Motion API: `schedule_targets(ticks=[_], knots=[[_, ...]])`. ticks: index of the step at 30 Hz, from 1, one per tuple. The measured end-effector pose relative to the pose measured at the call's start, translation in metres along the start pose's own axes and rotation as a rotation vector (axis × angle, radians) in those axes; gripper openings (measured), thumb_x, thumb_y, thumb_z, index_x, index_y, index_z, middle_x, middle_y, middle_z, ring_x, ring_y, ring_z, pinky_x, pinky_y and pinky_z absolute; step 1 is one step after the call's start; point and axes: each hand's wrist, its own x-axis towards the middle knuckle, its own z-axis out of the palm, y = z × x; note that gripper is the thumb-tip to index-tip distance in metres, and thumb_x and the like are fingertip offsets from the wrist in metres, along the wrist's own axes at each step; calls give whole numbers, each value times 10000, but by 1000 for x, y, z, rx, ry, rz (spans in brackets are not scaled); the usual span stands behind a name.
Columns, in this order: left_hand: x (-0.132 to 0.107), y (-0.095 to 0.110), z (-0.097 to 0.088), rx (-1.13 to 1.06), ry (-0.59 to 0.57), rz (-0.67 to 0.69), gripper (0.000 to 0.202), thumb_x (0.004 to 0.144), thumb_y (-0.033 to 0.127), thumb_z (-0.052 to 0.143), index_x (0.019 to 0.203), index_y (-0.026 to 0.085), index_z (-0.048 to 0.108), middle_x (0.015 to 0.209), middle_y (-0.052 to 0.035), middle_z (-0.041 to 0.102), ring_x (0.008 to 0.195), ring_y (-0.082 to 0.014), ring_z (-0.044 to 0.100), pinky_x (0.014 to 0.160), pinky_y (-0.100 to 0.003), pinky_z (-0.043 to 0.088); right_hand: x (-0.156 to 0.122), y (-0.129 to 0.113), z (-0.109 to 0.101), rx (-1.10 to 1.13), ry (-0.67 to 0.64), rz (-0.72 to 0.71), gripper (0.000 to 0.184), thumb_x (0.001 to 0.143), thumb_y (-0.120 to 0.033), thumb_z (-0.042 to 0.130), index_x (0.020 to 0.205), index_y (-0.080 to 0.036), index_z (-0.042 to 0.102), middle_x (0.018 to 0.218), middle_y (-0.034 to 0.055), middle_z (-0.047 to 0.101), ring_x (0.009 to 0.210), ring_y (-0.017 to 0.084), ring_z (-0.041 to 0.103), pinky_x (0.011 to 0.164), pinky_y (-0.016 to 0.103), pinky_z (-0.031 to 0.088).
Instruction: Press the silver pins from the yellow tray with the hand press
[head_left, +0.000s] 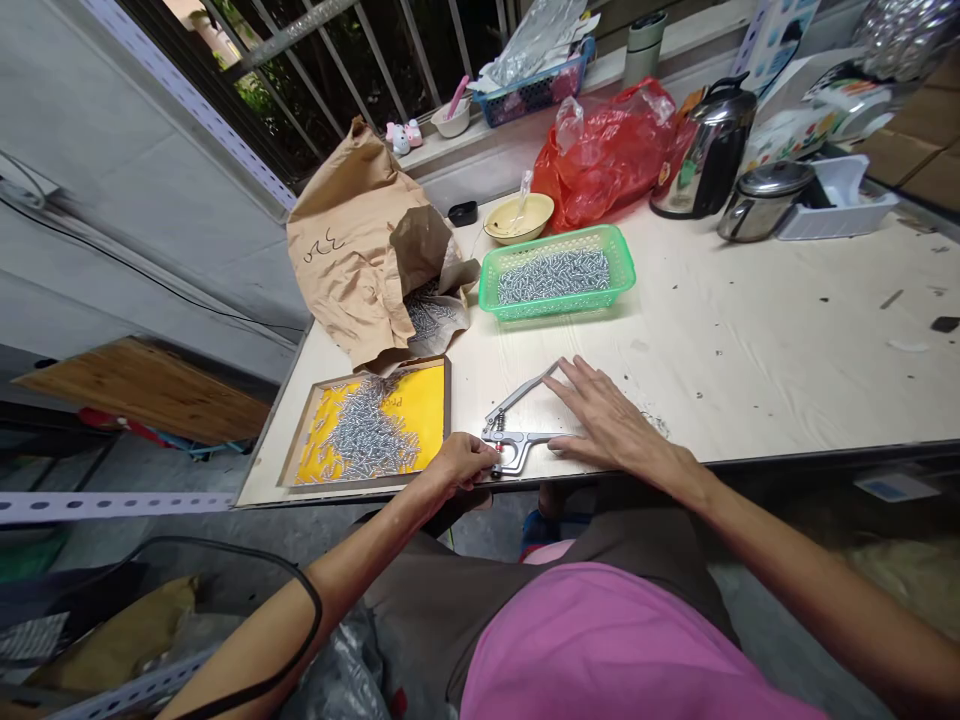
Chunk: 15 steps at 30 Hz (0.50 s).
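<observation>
A pair of metal spring-loaded pliers [516, 440] lies near the table's front edge, its two handles spread wide. My right hand [611, 420] spans them, fingertips on the upper handle's end and thumb on the lower handle. At the head of the pliers, my left hand [466, 460] is closed in a pinch; whatever its fingertips hold is too small to name. A little red shows beside those fingertips. Left of that hand sits a shallow tray [448, 400] with a yellow bottom [420, 392], covered in part by a heap of small shiny metal pieces [367, 435].
A green plastic basket [556, 303] of similar metal pieces stands behind the pliers. Beside it a brown paper bag [345, 250] spills more pieces. Farther back are a yellow bowl [536, 222], a red plastic bag [600, 160], a kettle [709, 150] and a metal pot [761, 205].
</observation>
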Motion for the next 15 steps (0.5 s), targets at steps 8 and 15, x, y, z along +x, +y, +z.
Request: schedule_targets(ticks=[8,15], knots=[[-1,-2,2,-15,18,-33,253,750,338,592,591,151,530,392,71,412,333,-48,327,375,-188,280,43,27,0,-103,-334,-152,1068,622,-761,598,1432,-126,313,1474,224,288,1386,412,94,1057,629,167],[0,-3,3,-29,30,-37,254,746,332,601,583,154,524,381,72,409,322,-49,326,365,-188,260,46,20,0,-145,-349,-171,1053,588,-742,629,1394,-125,350,1357,224,412,1300,413,275,1017,646,196]])
